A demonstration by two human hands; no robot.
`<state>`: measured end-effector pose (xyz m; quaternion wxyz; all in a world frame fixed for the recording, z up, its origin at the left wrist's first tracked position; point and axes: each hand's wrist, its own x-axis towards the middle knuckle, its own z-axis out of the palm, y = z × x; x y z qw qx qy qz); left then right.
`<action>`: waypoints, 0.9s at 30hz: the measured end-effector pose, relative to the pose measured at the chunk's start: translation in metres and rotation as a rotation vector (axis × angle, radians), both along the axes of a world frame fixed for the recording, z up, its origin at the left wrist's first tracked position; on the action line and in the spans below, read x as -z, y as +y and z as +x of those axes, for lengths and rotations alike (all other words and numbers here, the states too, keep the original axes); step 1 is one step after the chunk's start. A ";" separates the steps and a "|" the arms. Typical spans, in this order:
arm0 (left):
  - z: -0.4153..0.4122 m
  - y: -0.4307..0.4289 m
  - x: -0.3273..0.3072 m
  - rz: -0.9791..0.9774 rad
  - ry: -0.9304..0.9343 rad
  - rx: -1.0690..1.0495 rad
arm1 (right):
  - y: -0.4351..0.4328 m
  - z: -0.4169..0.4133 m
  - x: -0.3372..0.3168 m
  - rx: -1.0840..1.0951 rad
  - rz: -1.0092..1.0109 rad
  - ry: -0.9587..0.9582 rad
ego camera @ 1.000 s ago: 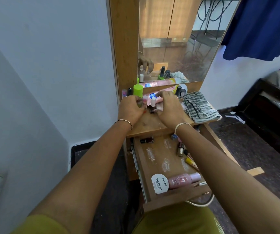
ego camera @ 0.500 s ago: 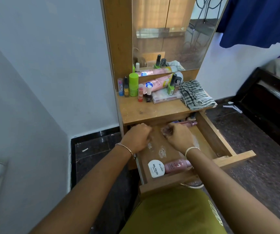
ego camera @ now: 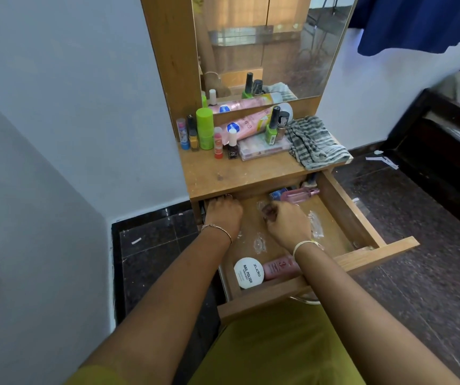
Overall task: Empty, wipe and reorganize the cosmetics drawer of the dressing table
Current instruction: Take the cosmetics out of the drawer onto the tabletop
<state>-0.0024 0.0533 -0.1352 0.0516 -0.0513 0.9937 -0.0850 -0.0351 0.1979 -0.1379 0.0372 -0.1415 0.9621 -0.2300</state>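
**Cosmetics drawer: half-emptied, both hands working at the back**

The cosmetics drawer point(ego camera: 346, 218) stands pulled well out from under the counter point(ego camera: 240, 173), above the person's lap. The left hand point(ego camera: 224, 215) reaches into the back left corner. Its fingers are tucked under the counter's lip, so I cannot tell whether they hold anything. The right hand point(ego camera: 287, 223) hovers over the middle of the drawer floor with its fingers curled inward. Something small and dark shows at the fingertips, but whether it is gripped is unclear.

The step in hand looks like emptying. A white nail polish jar point(ego camera: 249, 272) and a pink bottle point(ego camera: 280, 266) lie touching at the front wall. A pink glass bottle point(ego camera: 299, 195) lies at the back, just beside a blue item point(ego camera: 277, 194).

To do this well:
- Sweep the hidden back corners by feel, since the counter's overhang hides them.
- Lift small bottles upright and set them beside the row of bottles point(ego camera: 204, 134) already at the mirror, leaving bare counter at the front.
- Take the glass bottle alone, not in a handful.
- The white smears point(ego camera: 259, 244) on the drawer floor will likely need firm rubbing, so keep the striped cloth point(ego camera: 315, 143) free of bottles.
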 end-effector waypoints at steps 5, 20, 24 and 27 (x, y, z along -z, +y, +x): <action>-0.002 0.000 0.005 0.006 0.005 -0.015 | 0.016 -0.010 -0.003 0.204 -0.115 -0.012; 0.013 0.001 0.004 0.361 0.181 0.018 | 0.059 -0.025 -0.003 0.047 0.189 -0.218; 0.020 0.001 0.002 0.523 0.227 0.011 | 0.052 -0.025 -0.001 -0.086 0.257 -0.073; 0.024 -0.001 -0.003 0.673 0.289 0.006 | 0.042 -0.020 -0.005 -0.313 0.449 0.047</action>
